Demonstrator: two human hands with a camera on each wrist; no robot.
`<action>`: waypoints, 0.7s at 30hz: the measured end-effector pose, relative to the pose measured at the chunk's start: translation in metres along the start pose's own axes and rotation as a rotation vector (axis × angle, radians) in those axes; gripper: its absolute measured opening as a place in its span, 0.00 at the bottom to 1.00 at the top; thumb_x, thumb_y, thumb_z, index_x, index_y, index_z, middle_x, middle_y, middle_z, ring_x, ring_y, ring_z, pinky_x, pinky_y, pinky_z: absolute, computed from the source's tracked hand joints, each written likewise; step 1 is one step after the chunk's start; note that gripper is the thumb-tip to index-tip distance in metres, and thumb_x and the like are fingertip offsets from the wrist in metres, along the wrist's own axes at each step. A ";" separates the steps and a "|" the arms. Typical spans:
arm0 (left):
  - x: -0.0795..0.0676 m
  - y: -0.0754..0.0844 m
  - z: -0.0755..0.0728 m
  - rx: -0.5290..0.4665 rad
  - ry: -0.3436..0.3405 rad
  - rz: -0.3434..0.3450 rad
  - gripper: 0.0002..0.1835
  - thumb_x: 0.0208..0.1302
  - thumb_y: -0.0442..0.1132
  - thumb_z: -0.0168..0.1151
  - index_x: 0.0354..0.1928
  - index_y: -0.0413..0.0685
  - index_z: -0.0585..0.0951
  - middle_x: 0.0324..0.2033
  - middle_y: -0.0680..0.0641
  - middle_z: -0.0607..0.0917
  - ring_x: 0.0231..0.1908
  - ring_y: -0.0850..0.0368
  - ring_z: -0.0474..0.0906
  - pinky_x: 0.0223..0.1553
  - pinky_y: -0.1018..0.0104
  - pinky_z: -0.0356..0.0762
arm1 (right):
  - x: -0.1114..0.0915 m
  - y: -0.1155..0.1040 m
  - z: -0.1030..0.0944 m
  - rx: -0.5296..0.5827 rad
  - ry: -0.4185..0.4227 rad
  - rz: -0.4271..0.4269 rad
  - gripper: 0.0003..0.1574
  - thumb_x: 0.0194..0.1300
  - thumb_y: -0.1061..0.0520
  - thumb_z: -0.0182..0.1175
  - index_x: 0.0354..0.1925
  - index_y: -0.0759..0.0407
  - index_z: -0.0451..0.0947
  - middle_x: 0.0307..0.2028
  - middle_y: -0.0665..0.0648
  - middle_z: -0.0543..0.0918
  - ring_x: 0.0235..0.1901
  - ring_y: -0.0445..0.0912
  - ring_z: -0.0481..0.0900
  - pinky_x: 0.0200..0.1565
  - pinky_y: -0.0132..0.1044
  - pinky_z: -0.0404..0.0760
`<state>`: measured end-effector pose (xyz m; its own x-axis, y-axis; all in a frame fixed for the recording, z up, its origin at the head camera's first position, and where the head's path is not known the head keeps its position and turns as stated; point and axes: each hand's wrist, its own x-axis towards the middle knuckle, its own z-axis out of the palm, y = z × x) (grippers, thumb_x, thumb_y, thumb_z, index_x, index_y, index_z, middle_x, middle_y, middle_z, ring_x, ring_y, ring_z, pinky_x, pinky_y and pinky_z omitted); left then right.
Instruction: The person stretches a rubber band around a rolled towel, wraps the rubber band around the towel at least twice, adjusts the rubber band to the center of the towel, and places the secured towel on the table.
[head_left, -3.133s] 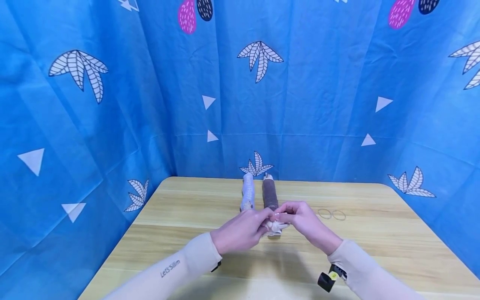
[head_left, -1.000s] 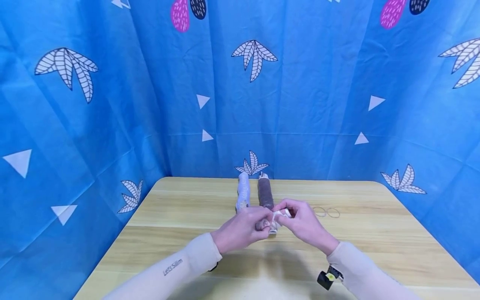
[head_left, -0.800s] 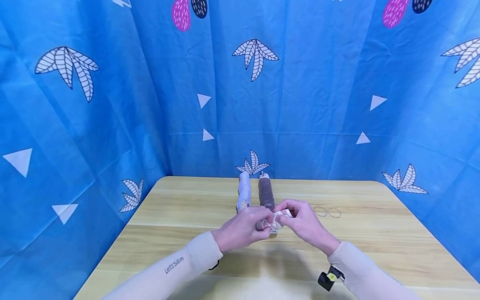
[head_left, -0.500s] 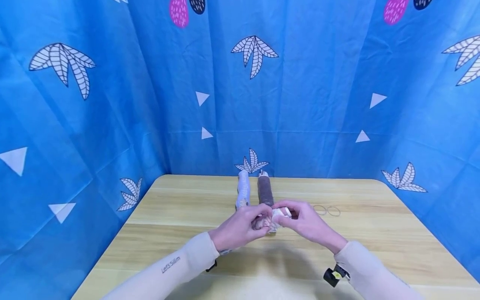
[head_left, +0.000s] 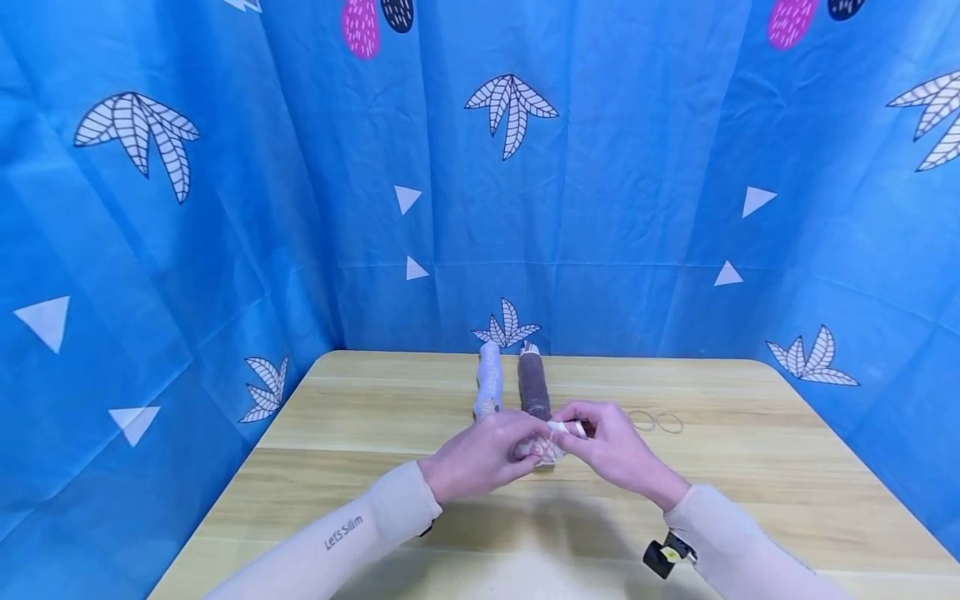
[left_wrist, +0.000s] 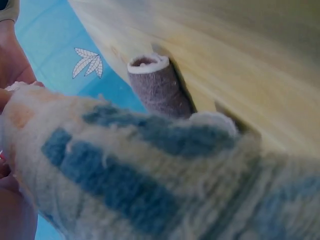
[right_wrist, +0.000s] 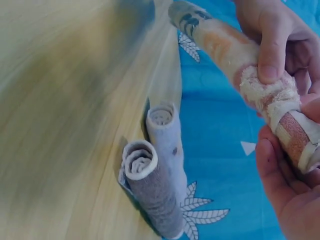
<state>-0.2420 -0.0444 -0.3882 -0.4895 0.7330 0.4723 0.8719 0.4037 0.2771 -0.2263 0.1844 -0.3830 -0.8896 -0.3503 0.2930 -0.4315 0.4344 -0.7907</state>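
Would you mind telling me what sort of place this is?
Probably a staged recording booth, not a home: a patterned blue curtain encloses a wooden table holding only rolled towels and rubber bands.

The rolled towel [right_wrist: 235, 55] in my hands is fuzzy, matt terry cloth; the brown roll [head_left: 536, 387] beyond looks soft knit; the table [head_left: 375, 417] is smooth pale wood; the backdrop [head_left: 600, 208] is creased matt fabric.

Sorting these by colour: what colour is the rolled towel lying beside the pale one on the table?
The rolled towel is greyish brown, clearest in the right wrist view.
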 end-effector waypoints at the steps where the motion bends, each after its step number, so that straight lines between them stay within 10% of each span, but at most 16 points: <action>1: 0.001 0.000 -0.001 0.021 -0.006 0.018 0.15 0.65 0.39 0.68 0.53 0.52 0.82 0.44 0.55 0.86 0.40 0.69 0.79 0.46 0.83 0.76 | -0.001 0.000 0.000 0.000 0.006 0.005 0.04 0.64 0.57 0.67 0.40 0.51 0.84 0.29 0.52 0.82 0.25 0.42 0.74 0.26 0.32 0.74; 21: 0.005 -0.003 0.012 0.103 0.014 0.081 0.10 0.60 0.33 0.67 0.33 0.54 0.75 0.32 0.58 0.74 0.33 0.67 0.69 0.35 0.85 0.67 | 0.004 0.004 0.001 0.070 0.027 0.093 0.04 0.62 0.60 0.65 0.38 0.57 0.84 0.30 0.55 0.83 0.26 0.43 0.74 0.27 0.31 0.75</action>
<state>-0.2469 -0.0359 -0.3969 -0.4168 0.7582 0.5014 0.9050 0.3977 0.1509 -0.2316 0.1842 -0.3857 -0.9294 -0.2886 0.2300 -0.3360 0.4044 -0.8506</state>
